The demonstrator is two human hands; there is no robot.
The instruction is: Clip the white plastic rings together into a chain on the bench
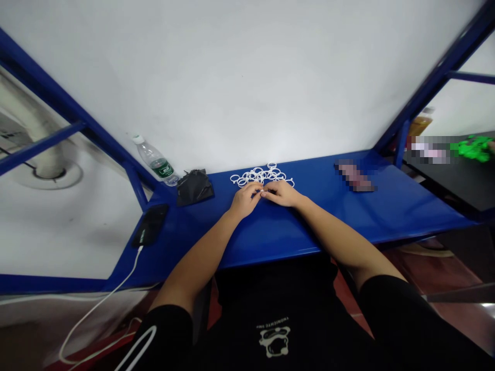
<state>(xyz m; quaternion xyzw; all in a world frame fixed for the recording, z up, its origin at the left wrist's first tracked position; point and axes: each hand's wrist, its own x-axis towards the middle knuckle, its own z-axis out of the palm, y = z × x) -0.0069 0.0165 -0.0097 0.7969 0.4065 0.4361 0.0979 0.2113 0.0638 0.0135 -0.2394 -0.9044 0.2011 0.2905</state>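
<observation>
Several white rings (259, 174) with small knobs lie in a loose heap on the blue table (270, 232), close to the wall. Just in front of them, my left hand (246, 199) and my right hand (281, 194) meet, fingertips nearly touching. Both are closed in a pinch around a small white piece (262, 191). Its shape is mostly covered by the fingers, so I cannot tell whether it belongs to one of the rings.
Left of the rings are a crumpled black bag (195, 188), a clear plastic bottle (158, 164) and a black phone (150, 224) on a white cable (112, 293). A blurred-out item (355, 176) lies to the right. Blue frame bars (402, 141) flank the table.
</observation>
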